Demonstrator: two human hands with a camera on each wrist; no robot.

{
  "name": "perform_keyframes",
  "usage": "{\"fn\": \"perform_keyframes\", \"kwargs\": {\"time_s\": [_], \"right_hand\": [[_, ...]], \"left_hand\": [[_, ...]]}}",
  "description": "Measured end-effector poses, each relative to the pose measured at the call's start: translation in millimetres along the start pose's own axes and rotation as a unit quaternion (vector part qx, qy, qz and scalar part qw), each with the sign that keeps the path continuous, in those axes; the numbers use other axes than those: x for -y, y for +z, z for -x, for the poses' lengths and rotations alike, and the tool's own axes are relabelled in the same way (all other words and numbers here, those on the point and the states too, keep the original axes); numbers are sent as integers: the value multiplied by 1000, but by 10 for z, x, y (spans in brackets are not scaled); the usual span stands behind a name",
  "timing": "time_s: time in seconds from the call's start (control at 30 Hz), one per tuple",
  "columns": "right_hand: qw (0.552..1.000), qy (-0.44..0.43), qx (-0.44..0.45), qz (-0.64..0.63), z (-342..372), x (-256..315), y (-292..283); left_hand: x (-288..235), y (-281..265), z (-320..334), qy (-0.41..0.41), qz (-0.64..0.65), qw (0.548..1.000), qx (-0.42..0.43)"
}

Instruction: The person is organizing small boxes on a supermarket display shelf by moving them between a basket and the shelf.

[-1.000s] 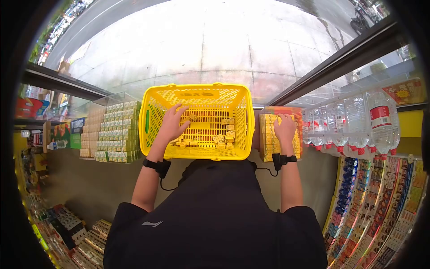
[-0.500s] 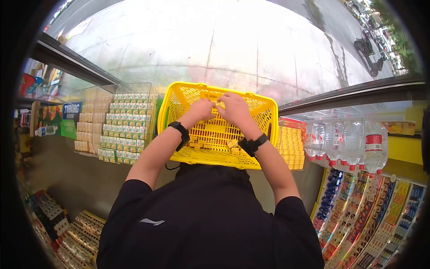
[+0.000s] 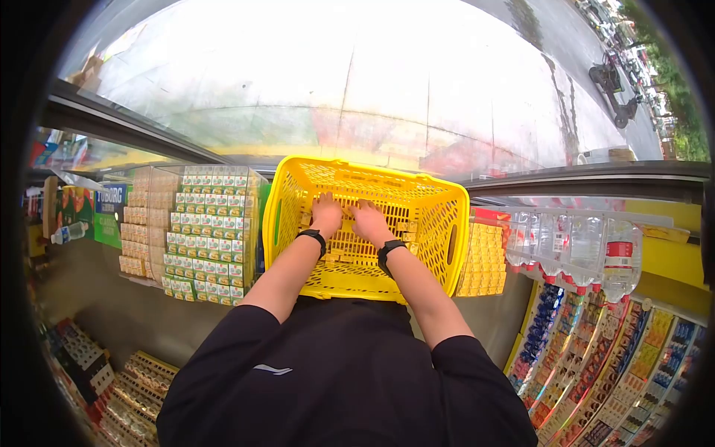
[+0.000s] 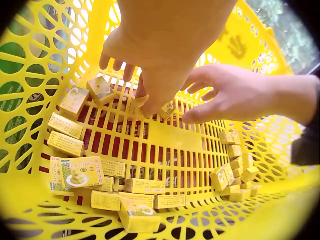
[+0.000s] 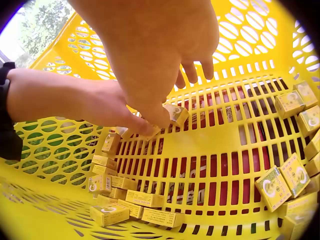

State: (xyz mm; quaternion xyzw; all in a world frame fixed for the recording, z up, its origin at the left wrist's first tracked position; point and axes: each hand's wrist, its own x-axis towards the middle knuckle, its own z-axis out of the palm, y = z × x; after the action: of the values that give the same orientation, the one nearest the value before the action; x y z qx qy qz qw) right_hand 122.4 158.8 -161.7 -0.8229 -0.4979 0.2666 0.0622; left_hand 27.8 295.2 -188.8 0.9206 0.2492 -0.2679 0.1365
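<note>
Both hands reach into a yellow shopping basket [image 3: 320, 281] in the head view. My left hand [image 3: 326, 214] has its thumb and a finger at a small yellow box [image 4: 136, 104] near the middle of the basket floor, pinching it. Beside it, my right hand [image 3: 370, 222] has its thumb and fingers spread apart. A second small yellow box [image 5: 177, 114] sits close by the right thumb on the slatted floor. Several more yellow boxes [image 4: 80, 172] lie along the left and near sides, some printed with a plate of cakes. Another cluster of boxes [image 4: 235, 167] rests at the right end.
Green-and-white boxes [image 3: 208, 216] stand in rows left of the basket. Stacked yellow boxes [image 3: 484, 257] are to its right, with large water bottles [image 3: 588, 242] beyond. Snack shelves [image 3: 596, 365] fill the lower right. A dark window frame [image 3: 581, 179] runs behind.
The right hand has come from the stacked yellow boxes into the basket. Both hands met near its far wall, then moved lower and nearer the body. The view has also shifted.
</note>
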Motion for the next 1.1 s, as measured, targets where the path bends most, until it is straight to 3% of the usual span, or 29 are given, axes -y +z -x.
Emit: {"fn": "perform_keyframes", "kwargs": {"time_s": [0.1, 0.3, 0.37, 0.4, 0.57, 0.63, 0.7, 0.77, 0.83, 0.9, 0.97, 1.1], "right_hand": [[1000, 0, -12, 0, 7, 3, -3], [996, -8, -28, 83, 215, 33, -294], [998, -11, -40, 56, 348, 76, -459], [997, -9, -44, 59, 419, 71, -514], [978, -60, -201, 12, 982, 24, -874], [976, -60, -211, 8, 1281, 26, -1040], [968, -25, -248, -35, 1549, -8, -1135], [964, 0, -263, -43, 1742, -66, -1166], [945, 46, -315, -73, 1975, -110, -1162], [934, 42, -349, -61, 2153, -175, -1093], [932, 28, -338, -124, 2387, -238, -1072], [931, -6, -341, -125, 2850, -454, -989]], "left_hand": [[41, -19, -58, 3, 12, 1000, 13], [44, -468, -5, 136, 82, 985, 69], [71, -425, -173, 258, 138, 947, 136], [69, -464, -135, 306, 161, 932, 107], [-177, -935, 114, 366, 227, 884, 180], [-304, -1085, 340, 380, 259, 864, 204], [-458, -1096, 529, 388, 261, 881, 72], [-603, -1113, 617, 411, 260, 873, 31], [-752, -1168, 854, 413, 256, 871, -76], [-899, -1196, 1084, 420, 258, 864, -104], [-1073, -1175, 1311, 442, 200, 851, -200], [-1460, -999, 1556, 473, 188, 830, -229]]}}
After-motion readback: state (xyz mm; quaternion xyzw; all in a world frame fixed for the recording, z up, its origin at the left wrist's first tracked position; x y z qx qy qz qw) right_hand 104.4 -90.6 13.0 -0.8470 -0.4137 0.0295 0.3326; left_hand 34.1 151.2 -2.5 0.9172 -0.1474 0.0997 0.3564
